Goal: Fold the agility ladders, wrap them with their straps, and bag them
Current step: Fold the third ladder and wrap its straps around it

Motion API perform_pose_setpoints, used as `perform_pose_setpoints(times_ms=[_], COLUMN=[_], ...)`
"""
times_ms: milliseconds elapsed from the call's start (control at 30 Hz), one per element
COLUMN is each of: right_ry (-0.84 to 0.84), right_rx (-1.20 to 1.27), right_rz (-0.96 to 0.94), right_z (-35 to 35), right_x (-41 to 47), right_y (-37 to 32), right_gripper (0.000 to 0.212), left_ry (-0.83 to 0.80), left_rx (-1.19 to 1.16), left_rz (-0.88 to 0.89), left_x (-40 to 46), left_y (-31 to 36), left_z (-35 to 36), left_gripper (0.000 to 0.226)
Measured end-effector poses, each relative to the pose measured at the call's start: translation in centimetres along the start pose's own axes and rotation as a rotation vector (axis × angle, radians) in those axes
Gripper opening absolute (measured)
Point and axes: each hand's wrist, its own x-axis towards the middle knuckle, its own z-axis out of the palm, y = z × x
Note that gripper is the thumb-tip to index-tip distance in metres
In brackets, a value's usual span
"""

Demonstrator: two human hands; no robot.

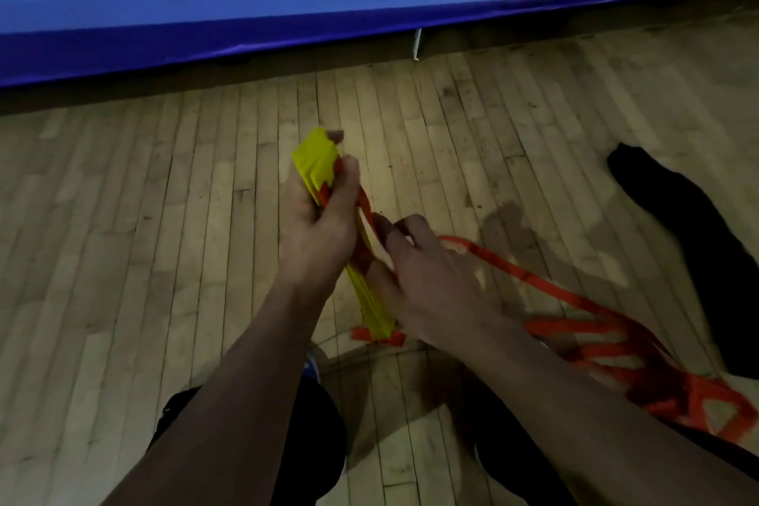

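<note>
A stack of yellow ladder rungs [314,160] is gathered into one bundle, held upright and tilted over the wooden floor. My left hand [322,218] grips the bundle near its top end. My right hand [427,279] is beside the bundle's lower half, its fingers pinching the orange strap [530,279] against the rungs. From there the strap trails right and down into a loose tangled pile [640,382] over my right leg. A black bag [698,246] lies flat on the floor at the right.
A blue padded mat [287,12] runs along the far side, with a dark gap under its edge. The floor is pale wooden boards [143,218]. My knees in dark clothing fill the bottom of the view.
</note>
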Motion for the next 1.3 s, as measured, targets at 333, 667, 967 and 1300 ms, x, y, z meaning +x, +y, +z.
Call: perform_pose_setpoints(times_ms=[333,667,967,1300], right_ry=[0.034,0.087,0.262,0.036], right_rx=[-0.316,-0.218,-0.328,-0.324], right_rz=[0.052,0.016,0.028,0.171], right_z=[2.1,0.3,1.6,0.0], right_x=[0.3,0.4,0.2,0.6], right_y=[0.7,-0.8,-0.7,0.9], right_gripper=[0.072,0.056,0.078,0.065], left_ry=[0.268,0.135,0.404,0.268], left_rx=[-0.467,-0.260,-0.460,-0.858], left_rz=[-0.262,-0.421,-0.434,-0.386], left_x=[1.6,0.6,1.7,2.7], left_y=[2.3,1.6,2.9,2.2], left_z=[-1.8,-0.4,-2.2,-4.9], left_gripper=[0.019,0.036,0.068,0.044])
